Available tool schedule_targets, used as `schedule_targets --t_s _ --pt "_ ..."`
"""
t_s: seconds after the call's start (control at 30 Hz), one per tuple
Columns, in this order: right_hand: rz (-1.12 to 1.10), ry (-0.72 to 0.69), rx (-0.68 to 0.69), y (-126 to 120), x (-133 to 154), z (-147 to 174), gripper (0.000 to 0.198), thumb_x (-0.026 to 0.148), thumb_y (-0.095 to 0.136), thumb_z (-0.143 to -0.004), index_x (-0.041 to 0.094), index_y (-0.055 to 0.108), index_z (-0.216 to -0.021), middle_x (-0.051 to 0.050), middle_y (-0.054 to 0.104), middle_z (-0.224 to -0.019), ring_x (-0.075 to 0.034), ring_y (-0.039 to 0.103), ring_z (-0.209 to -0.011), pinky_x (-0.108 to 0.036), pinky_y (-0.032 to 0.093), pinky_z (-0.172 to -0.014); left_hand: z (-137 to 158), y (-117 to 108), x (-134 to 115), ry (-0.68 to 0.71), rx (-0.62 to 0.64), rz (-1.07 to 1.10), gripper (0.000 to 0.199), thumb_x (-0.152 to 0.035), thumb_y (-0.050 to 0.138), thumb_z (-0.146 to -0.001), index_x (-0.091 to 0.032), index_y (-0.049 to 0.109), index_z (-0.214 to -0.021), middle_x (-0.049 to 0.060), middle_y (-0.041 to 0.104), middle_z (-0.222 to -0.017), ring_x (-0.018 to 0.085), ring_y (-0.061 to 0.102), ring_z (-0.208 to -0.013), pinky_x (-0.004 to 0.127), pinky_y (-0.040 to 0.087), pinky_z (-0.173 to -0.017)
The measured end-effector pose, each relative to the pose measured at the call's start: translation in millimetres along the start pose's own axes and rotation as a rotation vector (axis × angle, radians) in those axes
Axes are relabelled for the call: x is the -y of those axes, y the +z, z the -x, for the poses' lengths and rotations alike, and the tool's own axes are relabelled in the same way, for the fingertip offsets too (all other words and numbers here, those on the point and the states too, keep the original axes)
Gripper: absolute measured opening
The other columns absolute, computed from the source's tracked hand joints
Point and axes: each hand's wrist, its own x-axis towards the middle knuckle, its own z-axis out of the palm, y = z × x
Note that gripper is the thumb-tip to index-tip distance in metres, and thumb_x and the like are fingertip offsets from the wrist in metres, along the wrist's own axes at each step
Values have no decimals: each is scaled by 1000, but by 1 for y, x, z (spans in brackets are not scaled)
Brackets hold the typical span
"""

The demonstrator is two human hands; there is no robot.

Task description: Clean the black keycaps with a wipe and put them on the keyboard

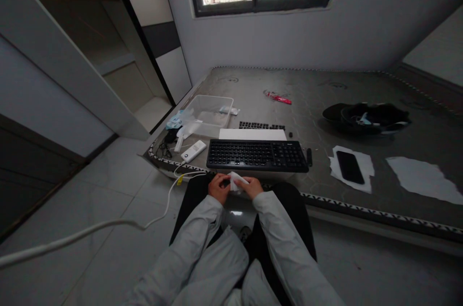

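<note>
Tissue (pixel 236 181) pinched in front of the keyboard

The right hand (pixel 252 187) had its thumb and fingers closed on the tissue, which hung above the lap, between the two hands and just in front of the keyboard (pixel 256 155). The left hand (pixel 218 188) met the tissue's other side, its fingers curled with a small dark gap by the thumb; whether it gripped anything could not be told.

Past the fingers, the black keyboard lay near the edge of the mattress (pixel 307 86). A white panel (pixel 253 134) showed along its far side, with rows of loose keys (pixel 253 125) behind that. To the left were a white power strip (pixel 194 151) and a clear tub (pixel 208 115). To the right, a phone (pixel 350 167) rested on white paper (pixel 368 166), with a dark cap (pixel 372 125) beyond. Farther back lay a red packet (pixel 281 98), below the window (pixel 257 4).
</note>
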Motion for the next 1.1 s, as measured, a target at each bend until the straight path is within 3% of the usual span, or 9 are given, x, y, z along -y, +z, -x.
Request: schedule_targets --t_s 0.17,0.3,0.4,0.5,0.7,0.87,1.1 --pt "-31 -3 -81 -2 -4 -6 40 53 64 -57 14 63 -67 -2 62 -58 -16 54 -56 -27 42 -56 1 -4 -10 -31 -77 0 24 -34 64 -71 -18 66 -88 3 63 -89 5 39 -46 19 35 -45" --pt "-17 -14 -117 2 -7 -7 25 35 67 -52 18 56 -68 1 62 -63 -16 55 -61 -27 44 -59 2 -2 -9 -129 -94 17 32 -41 63 -70 -19 65 -92 2 66 -86 4 36 -41 19 29 -39" --pt "8 -103 -87 5 -6 -3 25 24 59 -57 21 57 -82 1 63 -73 -16 58 -69 -26 45 -63 2 0 -7 -138 -72 27 34 -42 64 -69 -18 66 -92 3 67 -84 3 36 -40 19 28 -38" --pt "115 -212 -32 3 -1 1 23 21 52 -61 21 61 -82 0 65 -79 -18 59 -77 -28 45 -70 2 1 -6 -116 -53 30 34 -42 64 -68 -19 67 -93 3 68 -82 4 35 -41 19 27 -38" --pt "164 -228 -34 -1 1 -1 26 39 57 -70 18 70 -78 -6 69 -86 -22 61 -88 -33 44 -84 2 1 -6 -34 -39 33 30 -39 65 -69 -18 69 -91 3 65 -77 6 38 -44 19 32 -42" --pt "201 -169 -58 0 -3 -2 32 46 62 -68 18 71 -79 -6 70 -83 -23 63 -83 -34 46 -80 2 -1 -6 16 22 10 27 -34 63 -72 -19 69 -94 2 63 -75 6 39 -46 19 33 -44" --pt "75 -139 0 1 1 1 33 46 66 -64 18 71 -82 -6 71 -81 -21 63 -76 -32 48 -72 3 -2 -6 58 79 -8 25 -31 61 -75 -20 70 -96 3 63 -80 7 43 -50 21 36 -47"
